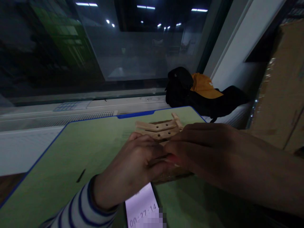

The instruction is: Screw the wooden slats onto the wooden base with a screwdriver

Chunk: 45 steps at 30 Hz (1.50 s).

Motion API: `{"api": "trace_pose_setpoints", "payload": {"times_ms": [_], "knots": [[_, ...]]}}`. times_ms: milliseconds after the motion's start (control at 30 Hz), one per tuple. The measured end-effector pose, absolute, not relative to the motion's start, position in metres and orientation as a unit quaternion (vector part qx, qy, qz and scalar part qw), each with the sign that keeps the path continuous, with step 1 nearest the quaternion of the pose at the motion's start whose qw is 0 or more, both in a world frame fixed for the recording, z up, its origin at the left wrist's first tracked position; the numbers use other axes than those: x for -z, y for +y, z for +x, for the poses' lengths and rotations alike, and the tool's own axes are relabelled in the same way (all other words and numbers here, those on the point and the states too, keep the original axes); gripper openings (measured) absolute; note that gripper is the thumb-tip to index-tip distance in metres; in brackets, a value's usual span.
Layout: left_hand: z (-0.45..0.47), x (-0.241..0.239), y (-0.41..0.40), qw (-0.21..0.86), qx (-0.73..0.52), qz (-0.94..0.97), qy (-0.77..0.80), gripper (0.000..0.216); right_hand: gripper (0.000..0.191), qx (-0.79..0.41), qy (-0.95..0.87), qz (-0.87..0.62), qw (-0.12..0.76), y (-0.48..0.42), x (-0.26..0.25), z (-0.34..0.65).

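Observation:
My left hand (pixel 139 160) and my right hand (pixel 198 147) come together over a brown, rough-edged piece (pixel 173 175) on the green table. Fingers of both are closed and bent inward, meeting at the middle. Whatever lies between them is mostly hidden; a small reddish patch shows there, which I cannot identify. Just beyond the fingers lie pale wooden strips (pixel 155 127), with dark round holes in them. Another short wooden piece (pixel 176 118) sticks up at their right end, partly behind my right hand.
A phone (pixel 141 204) showing a timer lies below my left hand. A thin dark strip (pixel 81 175) rests on the green table (pixel 102 139) at left. Behind stand a window, a black bag (pixel 179 91) and an orange cap (pixel 205 86). A large cardboard box (pixel 282 82) is at right.

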State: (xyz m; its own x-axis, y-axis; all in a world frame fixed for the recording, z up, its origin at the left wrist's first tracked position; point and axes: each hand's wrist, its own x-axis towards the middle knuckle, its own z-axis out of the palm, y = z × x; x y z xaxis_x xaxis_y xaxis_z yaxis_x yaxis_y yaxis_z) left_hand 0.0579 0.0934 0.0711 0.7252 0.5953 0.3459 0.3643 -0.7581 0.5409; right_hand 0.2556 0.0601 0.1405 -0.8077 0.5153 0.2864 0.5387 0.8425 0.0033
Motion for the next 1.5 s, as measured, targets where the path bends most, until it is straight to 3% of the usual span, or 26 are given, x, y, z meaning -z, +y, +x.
{"api": "trace_pose_setpoints", "payload": {"times_ms": [167, 467, 667, 1033, 1300, 1500], "knots": [[0.060, -0.072, 0.093, 0.212, -0.267, 0.899, 0.273, 0.020, 0.008, 0.044, -0.948, -0.284, 0.139, 0.060, -0.141, 0.254], [0.057, -0.073, 0.092, 0.221, -0.242, 0.910, 0.253, 0.012, 0.007, 0.074, -0.949, -0.282, 0.122, 0.060, -0.138, 0.256], [0.055, -0.070, 0.094, 0.215, -0.252, 0.913, 0.239, 0.013, 0.020, -0.021, -0.948, -0.304, 0.092, 0.061, -0.138, 0.259], [0.055, -0.072, 0.096, 0.229, -0.253, 0.911, 0.232, 0.013, 0.002, -0.031, -0.944, -0.313, 0.102, 0.059, -0.143, 0.254], [0.057, -0.072, 0.092, 0.219, -0.289, 0.891, 0.273, 0.006, 0.003, 0.033, -0.944, -0.314, 0.095, 0.059, -0.137, 0.255], [0.056, -0.074, 0.090, 0.220, -0.277, 0.898, 0.263, 0.014, 0.013, -0.020, -0.946, -0.298, 0.126, 0.060, -0.138, 0.263]]}}
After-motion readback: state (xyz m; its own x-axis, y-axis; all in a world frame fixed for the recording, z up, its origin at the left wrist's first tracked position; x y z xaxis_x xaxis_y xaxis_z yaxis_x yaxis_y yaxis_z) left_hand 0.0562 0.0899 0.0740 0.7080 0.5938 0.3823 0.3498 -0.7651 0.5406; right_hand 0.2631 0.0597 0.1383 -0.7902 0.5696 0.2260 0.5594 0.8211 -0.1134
